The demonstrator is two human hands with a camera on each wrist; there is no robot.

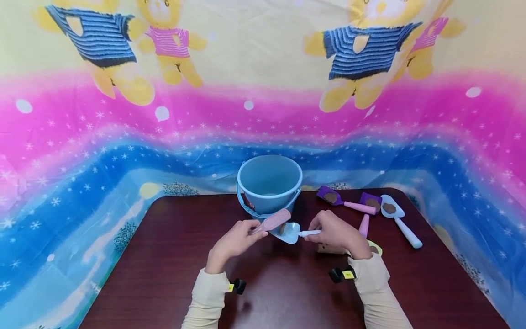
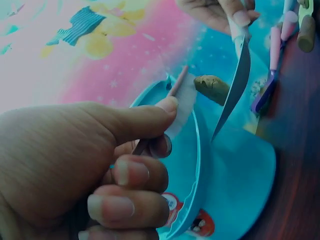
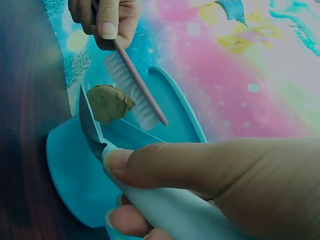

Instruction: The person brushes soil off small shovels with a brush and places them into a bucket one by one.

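My left hand (image 1: 233, 240) grips a pink brush (image 1: 275, 220) by its handle, thumb on top. The brush's white bristles (image 3: 131, 90) reach the side of a brown lump (image 3: 107, 104). That lump sits on the blade of a light blue toy shovel (image 1: 291, 233), whose pale handle my right hand (image 1: 334, 230) holds. Seen from the right wrist, the blade is tipped steeply on edge. Just behind brush and shovel stands a light blue bucket (image 1: 260, 202); in the wrist views both tools overlap its rim.
On the right lie a purple shovel (image 1: 338, 199), a second purple shovel (image 1: 364, 197) and a light blue shovel (image 1: 395, 201), each with a brown lump. A yellow-green shovel (image 1: 380, 247) and a tan block (image 1: 326, 249) are partly hidden under my right forearm. A printed cloth (image 1: 246, 119) hangs behind the table.
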